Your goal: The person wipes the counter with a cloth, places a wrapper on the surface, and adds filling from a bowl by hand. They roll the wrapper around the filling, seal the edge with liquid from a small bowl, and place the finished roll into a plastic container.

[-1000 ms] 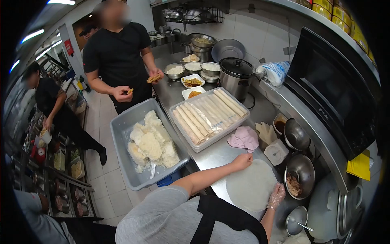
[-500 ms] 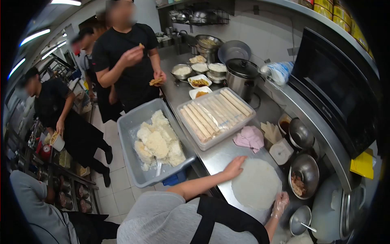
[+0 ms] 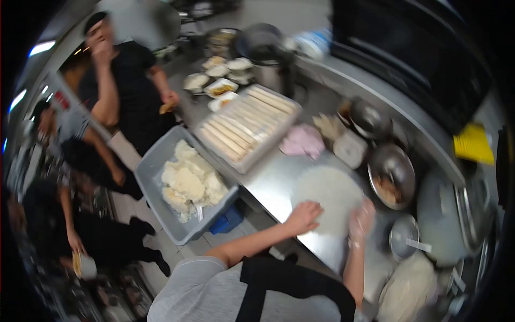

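Observation:
A thin, pale round wrapper sheet (image 3: 328, 188) lies on the steel counter in front of me. My left hand (image 3: 303, 218) is bare; its fingers curl at the near left edge of this sheet, seeming to grip it. At the opposite side, my right hand (image 3: 361, 221) wears a clear plastic glove and touches the right edge, its fingers stretched out though blurred. To the right rests a metal bowl with brownish filling (image 3: 387, 189). Beyond the sheet lies a crumpled pink cloth (image 3: 302, 141).
A grey tub (image 3: 144, 170) of white rice-like food stands to the left, beside a plastic box of long pale rolls (image 3: 244, 167). A small bowl with a spoon (image 3: 399, 233) is at right. Co-workers in black stand at left; one person (image 3: 129, 91) has a hand at the mouth.
My view has shifted, so the counter appears higher and further left. Both hands have moved along the sheet's edge. The standing co-worker's hand has risen to the mouth.

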`<state>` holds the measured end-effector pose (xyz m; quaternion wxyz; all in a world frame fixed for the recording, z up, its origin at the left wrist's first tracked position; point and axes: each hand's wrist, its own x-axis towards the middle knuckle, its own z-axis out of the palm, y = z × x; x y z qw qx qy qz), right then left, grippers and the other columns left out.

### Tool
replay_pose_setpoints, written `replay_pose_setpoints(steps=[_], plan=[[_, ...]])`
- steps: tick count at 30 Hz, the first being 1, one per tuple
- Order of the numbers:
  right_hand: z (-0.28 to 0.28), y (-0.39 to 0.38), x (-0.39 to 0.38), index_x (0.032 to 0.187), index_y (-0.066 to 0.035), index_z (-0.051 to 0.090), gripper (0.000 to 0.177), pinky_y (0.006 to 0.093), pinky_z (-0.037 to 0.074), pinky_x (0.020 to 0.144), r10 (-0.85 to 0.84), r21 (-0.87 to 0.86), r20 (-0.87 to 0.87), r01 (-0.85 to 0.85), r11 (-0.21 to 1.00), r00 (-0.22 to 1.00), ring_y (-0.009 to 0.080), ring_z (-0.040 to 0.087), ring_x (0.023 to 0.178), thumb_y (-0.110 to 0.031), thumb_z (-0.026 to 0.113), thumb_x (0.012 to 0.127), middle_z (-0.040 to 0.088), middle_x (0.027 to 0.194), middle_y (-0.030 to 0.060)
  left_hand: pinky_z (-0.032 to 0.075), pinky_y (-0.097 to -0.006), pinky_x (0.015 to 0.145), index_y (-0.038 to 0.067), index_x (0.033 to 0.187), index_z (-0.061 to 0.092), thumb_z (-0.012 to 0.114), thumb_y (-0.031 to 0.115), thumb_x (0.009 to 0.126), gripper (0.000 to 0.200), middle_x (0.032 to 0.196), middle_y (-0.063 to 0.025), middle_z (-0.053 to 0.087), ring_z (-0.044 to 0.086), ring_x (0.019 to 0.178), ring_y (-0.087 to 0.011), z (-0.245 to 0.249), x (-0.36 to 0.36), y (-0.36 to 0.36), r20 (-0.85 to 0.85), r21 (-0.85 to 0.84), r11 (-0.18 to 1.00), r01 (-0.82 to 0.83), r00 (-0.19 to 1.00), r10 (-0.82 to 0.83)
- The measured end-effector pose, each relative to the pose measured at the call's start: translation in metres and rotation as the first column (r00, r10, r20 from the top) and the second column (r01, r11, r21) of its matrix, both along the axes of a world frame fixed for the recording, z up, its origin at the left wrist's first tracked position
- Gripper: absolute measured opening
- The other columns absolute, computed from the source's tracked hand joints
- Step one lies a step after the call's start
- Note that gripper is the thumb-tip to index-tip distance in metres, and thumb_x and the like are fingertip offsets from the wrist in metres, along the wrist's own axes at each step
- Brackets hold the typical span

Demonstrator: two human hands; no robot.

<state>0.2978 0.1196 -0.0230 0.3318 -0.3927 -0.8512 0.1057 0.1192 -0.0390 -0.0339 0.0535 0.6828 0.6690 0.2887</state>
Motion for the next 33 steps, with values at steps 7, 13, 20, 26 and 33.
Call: replay_pose_setpoints(steps=[7, 13, 20, 26, 33], plan=[[-0.015, -0.009, -0.061, 0.137, 0.002, 0.037, 0.064, 0.0468, 0.024, 0.112, 0.363, -0.117, 0.284, -0.344, 0.932, 0.887, 0.0373, 0.033, 0.134, -0.039, 0.051, 0.090, 0.038, 0.142, 0.0222, 0.032, -0.0474, 0.103, 0.004, 0.126, 0.052, 0.068, 0.023, 0.078, 0.054, 0.133, -0.0196, 0.044, 0.040, 0.124, -0.0362, 0.013, 0.011, -0.030, -0.034, 0.002, 1.000, -0.018, 0.999, 0.018], [-0.008, 0.025, 0.007, 0.140, 0.002, 0.033, 0.070, 0.0454, 0.015, 0.115, 0.102, -0.086, 0.401, -0.074, 0.994, 0.910, 0.0346, 0.026, 0.138, -0.043, 0.050, 0.089, 0.029, 0.148, 0.0198, 0.029, -0.0492, 0.104, 0.011, 0.126, 0.055, 0.065, 0.024, 0.080, 0.049, 0.134, -0.0140, 0.046, 0.041, 0.125, -0.0319, 0.024, -0.007, -0.069, -0.074, -0.107, 0.988, -0.111, 0.992, 0.103], [0.016, 0.019, 0.038, 0.129, -0.001, 0.048, 0.050, 0.0438, 0.035, 0.104, 0.019, -0.183, 0.148, 0.008, 0.983, 0.989, 0.0372, 0.047, 0.121, -0.022, 0.056, 0.084, 0.052, 0.128, 0.0217, 0.034, -0.0462, 0.100, 0.006, 0.115, 0.061, 0.064, 0.017, 0.080, 0.036, 0.121, -0.0123, 0.056, 0.048, 0.116, -0.0303, 0.029, -0.059, -0.090, 0.077, -0.044, 0.969, -0.241, 0.967, 0.244], [0.009, 0.039, 0.008, 0.105, -0.008, 0.062, 0.030, 0.0487, 0.047, 0.086, -0.279, -0.302, 0.145, 0.311, 0.901, 0.949, 0.0406, 0.060, 0.096, -0.013, 0.053, 0.077, 0.064, 0.098, 0.0251, 0.037, -0.0415, 0.094, 0.005, 0.109, 0.062, 0.065, 0.014, 0.078, 0.032, 0.113, -0.0101, 0.059, 0.051, 0.108, -0.0284, 0.031, -0.066, -0.050, 0.099, 0.057, 0.994, -0.094, 0.991, 0.088], [0.074, 0.022, 0.031, 0.079, -0.004, 0.062, 0.010, 0.0394, 0.049, 0.063, -0.159, -0.166, 0.070, 0.169, 0.971, 0.985, 0.0301, 0.063, 0.068, -0.013, 0.056, 0.079, 0.064, 0.075, 0.0172, 0.040, -0.0389, 0.089, 0.007, 0.110, 0.062, 0.068, 0.019, 0.077, 0.036, 0.105, -0.0082, 0.059, 0.053, 0.103, -0.0267, 0.026, -0.088, -0.044, 0.079, 0.073, 0.997, -0.021, 0.997, 0.015]])
